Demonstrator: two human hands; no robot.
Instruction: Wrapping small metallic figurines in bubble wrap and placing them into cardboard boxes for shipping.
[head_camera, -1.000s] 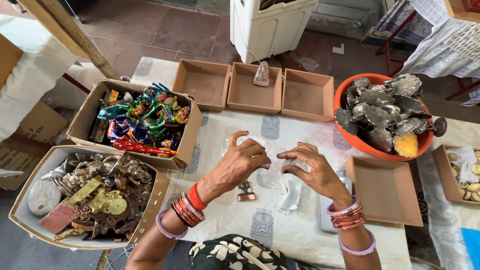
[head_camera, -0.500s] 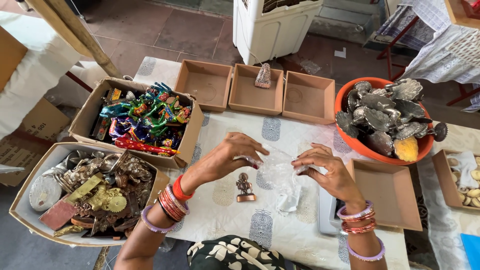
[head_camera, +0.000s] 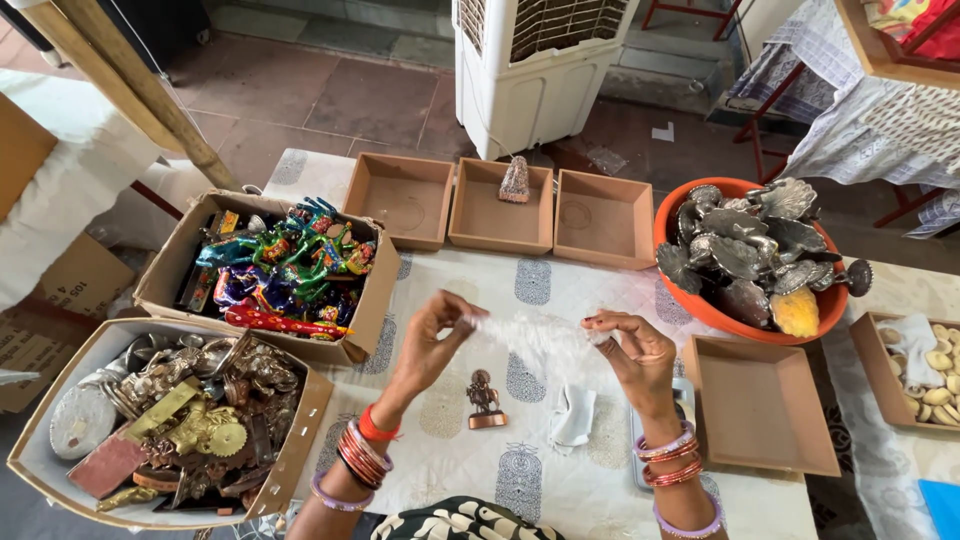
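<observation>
Thin clear plastic wrap (head_camera: 535, 335) looks glossy and crinkled. At six o'clock from it, the figurine (head_camera: 485, 398) shows coppery metal. The tablecloth (head_camera: 560, 290) is matt printed cloth; trays (head_camera: 605, 217) are matt brown cardboard.

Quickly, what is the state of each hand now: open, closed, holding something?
Left hand: fingers pinched on one end of a clear, crinkled plastic bag.
Right hand: fingers pinched on its other end.
</observation>
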